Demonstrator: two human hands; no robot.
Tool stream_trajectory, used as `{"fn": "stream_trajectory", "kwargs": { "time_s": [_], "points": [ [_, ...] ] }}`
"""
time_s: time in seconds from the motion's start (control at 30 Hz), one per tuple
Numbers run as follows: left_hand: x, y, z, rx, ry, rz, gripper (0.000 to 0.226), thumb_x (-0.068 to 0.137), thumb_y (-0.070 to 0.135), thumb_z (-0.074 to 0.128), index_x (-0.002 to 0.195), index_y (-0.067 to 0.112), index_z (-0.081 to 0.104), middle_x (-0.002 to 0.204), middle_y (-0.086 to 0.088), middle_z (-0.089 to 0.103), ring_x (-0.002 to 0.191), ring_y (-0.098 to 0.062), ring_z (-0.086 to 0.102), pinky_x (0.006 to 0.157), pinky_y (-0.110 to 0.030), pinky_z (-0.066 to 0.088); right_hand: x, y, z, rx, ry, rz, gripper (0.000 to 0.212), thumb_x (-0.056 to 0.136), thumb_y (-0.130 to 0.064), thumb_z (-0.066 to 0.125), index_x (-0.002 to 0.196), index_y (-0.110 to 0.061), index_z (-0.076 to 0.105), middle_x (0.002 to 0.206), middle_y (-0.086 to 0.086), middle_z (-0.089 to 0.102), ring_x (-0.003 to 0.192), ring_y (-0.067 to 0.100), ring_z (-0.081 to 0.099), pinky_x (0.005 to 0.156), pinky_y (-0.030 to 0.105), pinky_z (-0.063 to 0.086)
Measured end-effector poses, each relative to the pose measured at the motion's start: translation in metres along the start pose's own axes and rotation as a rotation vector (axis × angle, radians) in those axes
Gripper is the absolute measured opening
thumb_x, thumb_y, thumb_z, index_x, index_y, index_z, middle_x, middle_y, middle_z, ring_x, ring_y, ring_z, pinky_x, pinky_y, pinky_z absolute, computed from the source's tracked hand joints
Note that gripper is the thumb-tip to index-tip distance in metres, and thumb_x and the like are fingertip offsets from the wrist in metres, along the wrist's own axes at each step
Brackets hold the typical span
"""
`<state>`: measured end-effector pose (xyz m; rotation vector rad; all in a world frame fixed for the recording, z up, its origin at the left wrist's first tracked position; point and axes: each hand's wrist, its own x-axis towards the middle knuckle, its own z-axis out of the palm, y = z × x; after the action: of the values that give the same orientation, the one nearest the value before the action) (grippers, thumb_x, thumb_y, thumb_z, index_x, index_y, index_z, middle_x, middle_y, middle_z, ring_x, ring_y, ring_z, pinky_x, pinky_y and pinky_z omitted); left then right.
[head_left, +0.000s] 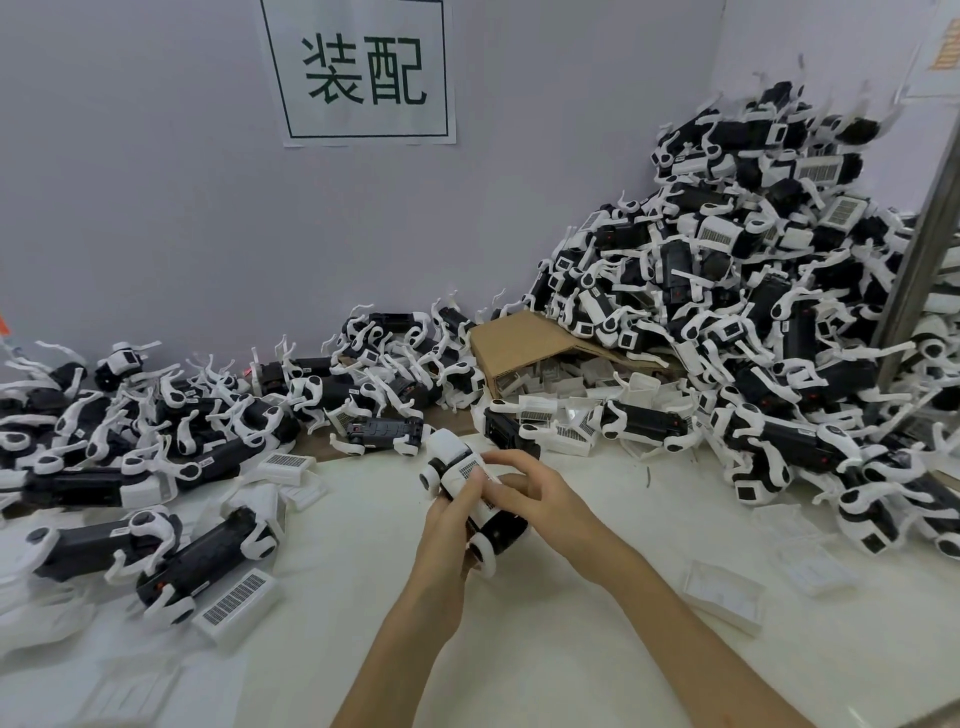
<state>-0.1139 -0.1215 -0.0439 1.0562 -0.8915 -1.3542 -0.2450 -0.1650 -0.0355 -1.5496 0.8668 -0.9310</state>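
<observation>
left grip wrapped round toy dog body | right grip fingers curled onto it | over white table

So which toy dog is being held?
The toy dog in the middle, gripped by the left hand and right hand. All others lie untouched in heaps.
</observation>
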Motion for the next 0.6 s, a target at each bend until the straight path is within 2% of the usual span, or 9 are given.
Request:
{"fn": "stream_trajectory", "kwargs": {
  "time_s": [0.07, 0.1, 0.23, 0.3, 0.4, 0.47, 0.53, 0.6],
  "points": [
    [0.0014, 0.0017, -0.0031, -0.034, -0.017, -0.004, 0.034, 0.098, 0.044, 0.052, 0.103, 0.021, 0.077, 0.108, -0.016, 0.075, 0.096, -0.028, 0.074, 0.084, -0.038, 0.058, 0.0005, 0.0022, 0.0007, -0.046, -0.026, 0.028, 0.036, 0.094, -0.035, 0.067, 0.129, -0.033, 0.056, 0.112, -0.001, 0.073, 0.102, 0.007, 0.068, 0.086, 0.016, 0.051],
    [0.0019, 0.0028, -0.0048, -0.033, -0.025, 0.005, 0.034, 0.097, 0.043, 0.052, 0.101, 0.021, 0.077, 0.107, -0.017, 0.075, 0.091, -0.027, 0.074, 0.084, -0.037, 0.059, 0.0006, 0.0026, 0.0013, -0.062, -0.031, 0.038, 0.04, 0.093, -0.038, 0.067, 0.13, -0.034, 0.055, 0.115, -0.002, 0.071, 0.104, 0.009, 0.068, 0.091, 0.019, 0.051],
    [0.0016, 0.0022, -0.0081, 0.007, -0.026, 0.054, 0.035, 0.093, 0.037, 0.063, 0.124, 0.02, 0.061, 0.11, -0.011, 0.075, 0.103, -0.025, 0.073, 0.097, -0.048, 0.055, 0.0005, 0.0046, 0.004, -0.055, -0.046, 0.038, 0.052, 0.083, -0.048, 0.072, 0.13, -0.032, 0.056, 0.121, 0.004, 0.067, 0.109, 0.015, 0.067, 0.099, 0.029, 0.052],
    [0.0011, 0.0009, -0.0075, 0.025, -0.039, 0.058, 0.038, 0.092, 0.037, 0.064, 0.126, 0.021, 0.06, 0.111, -0.009, 0.076, 0.105, -0.024, 0.072, 0.098, -0.047, 0.055, 0.0007, 0.005, 0.0022, -0.036, -0.05, 0.024, 0.046, 0.085, -0.041, 0.074, 0.127, -0.031, 0.059, 0.118, 0.007, 0.07, 0.106, 0.017, 0.069, 0.094, 0.028, 0.054],
    [0.0008, 0.0004, -0.0067, 0.02, -0.029, 0.062, 0.031, 0.096, 0.036, 0.061, 0.124, 0.022, 0.062, 0.11, -0.01, 0.076, 0.104, -0.025, 0.072, 0.096, -0.049, 0.056, 0.0011, 0.0053, -0.0016, -0.021, -0.058, -0.002, 0.037, 0.087, -0.027, 0.078, 0.12, -0.032, 0.062, 0.102, 0.002, 0.074, 0.092, 0.013, 0.072, 0.078, 0.02, 0.054],
    [0.0004, 0.0014, -0.0064, 0.006, -0.021, 0.076, 0.025, 0.097, 0.037, 0.06, 0.118, 0.026, 0.065, 0.109, -0.009, 0.076, 0.102, -0.026, 0.073, 0.084, -0.043, 0.061, 0.0005, 0.0051, -0.0002, -0.031, -0.055, -0.033, 0.038, 0.084, -0.024, 0.079, 0.117, -0.033, 0.062, 0.092, -0.002, 0.072, 0.084, 0.01, 0.072, 0.071, 0.019, 0.054],
    [-0.0005, 0.0031, -0.006, 0.011, -0.025, 0.093, 0.023, 0.098, 0.038, 0.057, 0.117, 0.027, 0.066, 0.108, -0.007, 0.076, 0.101, -0.026, 0.073, 0.075, -0.036, 0.061, -0.0005, 0.0051, 0.0033, -0.051, -0.037, -0.068, 0.038, 0.085, -0.022, 0.079, 0.116, -0.033, 0.061, 0.092, 0.0, 0.07, 0.081, 0.011, 0.072, 0.068, 0.021, 0.055],
    [-0.0013, 0.0046, -0.0056, 0.02, -0.03, 0.099, 0.024, 0.1, 0.038, 0.055, 0.118, 0.025, 0.065, 0.109, -0.006, 0.076, 0.101, -0.026, 0.074, 0.077, -0.038, 0.06, -0.0011, 0.0054, 0.0055, -0.102, -0.015, -0.107, 0.038, 0.086, -0.023, 0.079, 0.118, -0.032, 0.061, 0.094, 0.003, 0.069, 0.081, 0.014, 0.072, 0.069, 0.024, 0.056]
  ]
}}
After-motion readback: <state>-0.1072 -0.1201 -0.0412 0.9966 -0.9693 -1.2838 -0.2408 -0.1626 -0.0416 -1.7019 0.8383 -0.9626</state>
